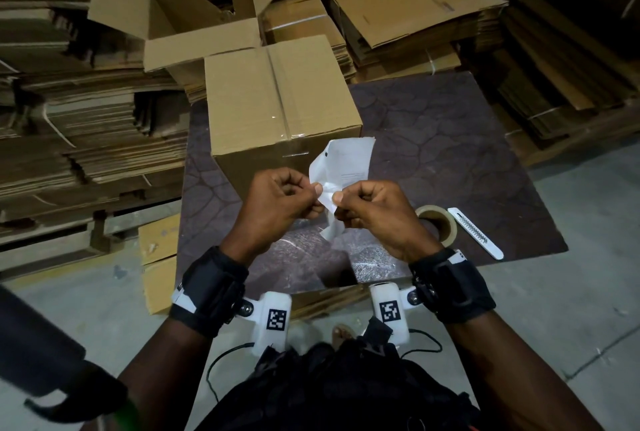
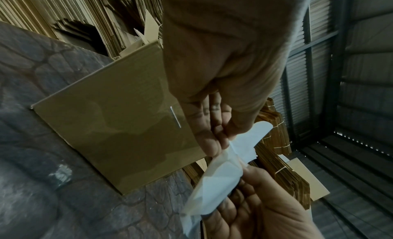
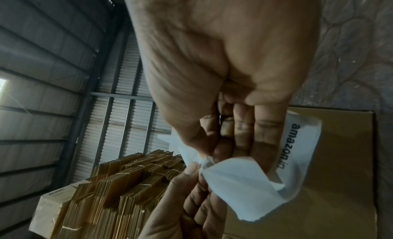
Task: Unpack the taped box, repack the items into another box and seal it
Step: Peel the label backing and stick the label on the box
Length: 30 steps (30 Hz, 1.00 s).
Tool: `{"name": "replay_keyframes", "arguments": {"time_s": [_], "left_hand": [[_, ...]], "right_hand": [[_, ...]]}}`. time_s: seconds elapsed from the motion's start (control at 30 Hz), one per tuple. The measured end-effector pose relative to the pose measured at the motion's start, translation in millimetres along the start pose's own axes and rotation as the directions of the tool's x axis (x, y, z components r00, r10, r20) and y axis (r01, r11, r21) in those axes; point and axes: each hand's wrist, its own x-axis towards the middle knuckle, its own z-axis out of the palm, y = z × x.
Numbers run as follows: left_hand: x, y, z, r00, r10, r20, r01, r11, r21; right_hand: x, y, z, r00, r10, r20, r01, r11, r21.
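Note:
A taped cardboard box (image 1: 280, 101) stands closed on the dark patterned table (image 1: 450, 153), clear tape along its top seam. In front of it, my left hand (image 1: 316, 193) and right hand (image 1: 337, 201) together pinch a crumpled white paper label (image 1: 343, 164) between thumbs and fingers. In the left wrist view my left hand (image 2: 221, 141) pinches the label (image 2: 219, 180) beside the box (image 2: 110, 125). The right wrist view shows my right hand (image 3: 210, 156) holding the label (image 3: 240, 180), which is printed "amazon.in". An open empty box (image 1: 204, 11) stands behind the taped one.
A tape roll (image 1: 437, 225) and a white box cutter (image 1: 475, 234) lie on the table right of my hands. A clear plastic sheet (image 1: 308, 254) lies at the table's near edge. Stacks of flattened cardboard (image 1: 86, 125) surround the table on the left, back and right.

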Motion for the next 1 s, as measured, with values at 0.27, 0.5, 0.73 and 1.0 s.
{"name": "replay_keyframes", "arguments": {"time_s": [0.27, 0.5, 0.73, 1.0], "left_hand": [[-0.1, -0.7, 7.4, 0.987, -0.158, 0.027, 0.160, 0.979, -0.125], [5.3, -9.2, 7.9, 0.978, -0.193, 0.084, 0.198, 0.978, -0.060], [5.4, -4.3, 3.4, 0.974, -0.185, 0.126, 0.194, 0.979, -0.061], [6.5, -6.9, 0.1, 0.973, -0.199, 0.117, 0.205, 0.978, -0.041]], "right_hand": [[1.2, 0.1, 3.0, 0.999, -0.016, -0.040, 0.016, 1.000, 0.009], [3.8, 3.1, 2.5, 0.998, -0.025, -0.054, 0.028, 0.998, 0.053], [2.7, 1.5, -2.9, 0.999, 0.014, 0.034, -0.017, 0.995, 0.095], [3.5, 2.5, -10.6, 0.994, 0.061, 0.087, -0.071, 0.991, 0.113]]}}
